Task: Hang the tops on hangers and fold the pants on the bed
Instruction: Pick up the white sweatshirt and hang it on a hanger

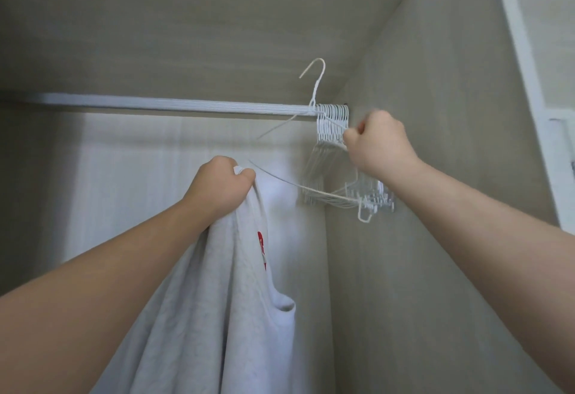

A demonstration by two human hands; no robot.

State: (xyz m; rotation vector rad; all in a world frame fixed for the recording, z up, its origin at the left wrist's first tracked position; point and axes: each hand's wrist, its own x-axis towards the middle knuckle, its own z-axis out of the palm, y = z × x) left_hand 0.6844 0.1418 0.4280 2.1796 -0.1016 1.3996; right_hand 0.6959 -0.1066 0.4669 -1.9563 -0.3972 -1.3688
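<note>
My left hand [219, 186] grips the top edge of a light grey top [199, 300] with a small red mark, and the garment hangs down from my fist inside the wardrobe. My right hand [378, 141] pinches one white wire hanger [314, 95], whose hook stands lifted above the white rail [174, 106]. Several more white hangers [329, 157] hang bunched at the rail's right end, just left of my right hand. The held hanger's lower wire curves from my left fist toward the bunch.
The wardrobe's beige side wall [420, 238] stands close on the right. A shelf [217, 20] spans overhead above the rail. A white door frame [535, 98] runs down the far right. The rail's left stretch carries no hangers.
</note>
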